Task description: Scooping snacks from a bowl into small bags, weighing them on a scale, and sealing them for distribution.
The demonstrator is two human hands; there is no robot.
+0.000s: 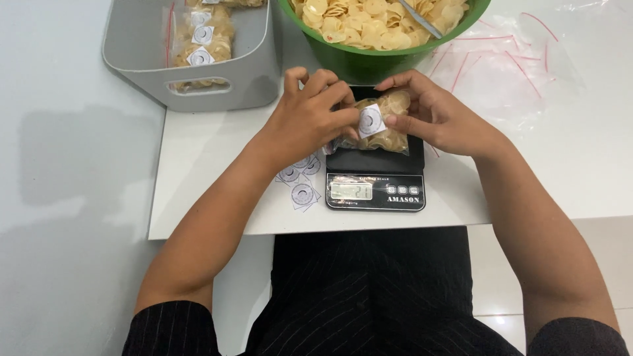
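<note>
A small clear bag of pale yellow chips (pixel 388 135) rests on a black digital kitchen scale (pixel 376 181), with a round white sticker (pixel 370 120) on its front. My left hand (pixel 310 115) grips the bag's left side, thumb by the sticker. My right hand (pixel 438 112) holds the bag's right side and top edge. Both hands are closed around the bag above the scale's platform.
A green bowl (pixel 369 62) full of chips with a metal utensil (pixel 422 20) stands behind the scale. A grey bin (pixel 244 79) at back left holds several filled bags. Loose stickers (pixel 300 181) lie left of the scale. Empty clear bags (pixel 514 72) lie at right.
</note>
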